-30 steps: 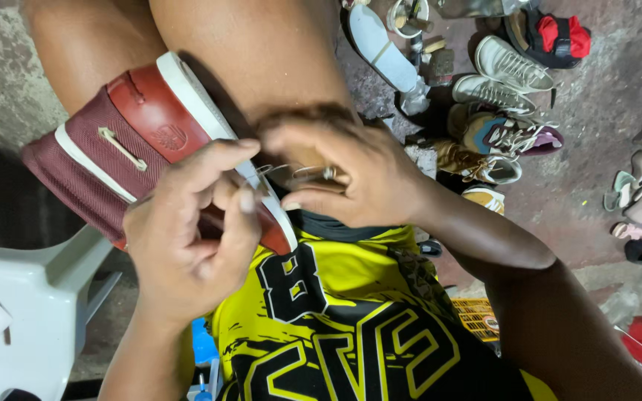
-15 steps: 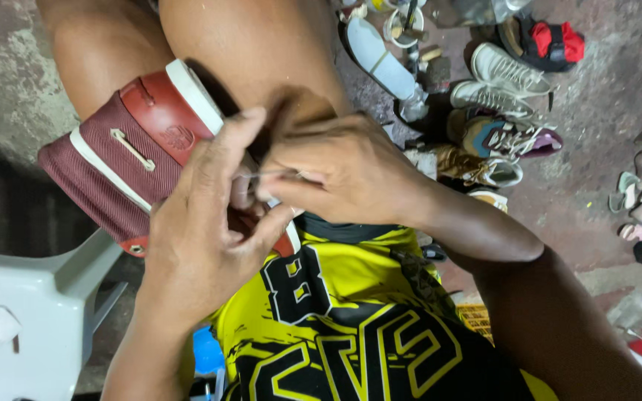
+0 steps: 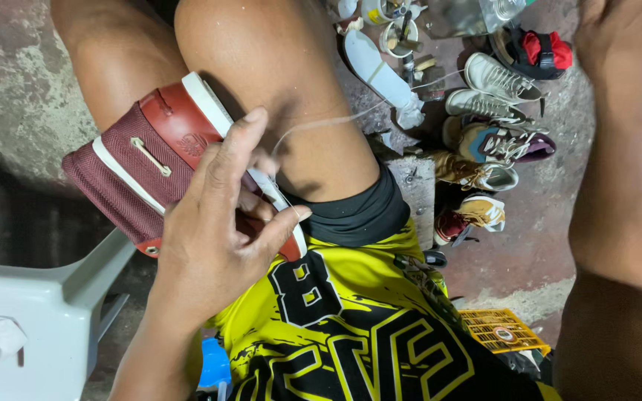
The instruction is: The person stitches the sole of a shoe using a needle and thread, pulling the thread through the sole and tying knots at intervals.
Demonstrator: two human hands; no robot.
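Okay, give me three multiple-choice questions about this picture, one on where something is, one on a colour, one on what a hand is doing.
1. Where is the maroon shoe?
A. between the knees
B. on the yellow crate
C. on the grey chair
2. What colour is the shoe's sole edge?
A. black
B. white
C. green
3. What is the left hand doing?
A. hanging free
B. holding the shoe
C. resting on the floor

Answers: 1 A, it sits wedged between the legs. 2 B, a white rim shows. 3 B, its fingers press the shoe, and a thread runs up toward the raised right hand.

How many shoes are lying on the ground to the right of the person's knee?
About 5, with others possibly hidden: a white sneaker, a second white one below it, a multicoloured sneaker, a tan one and a tan-and-red one nearest the shorts.
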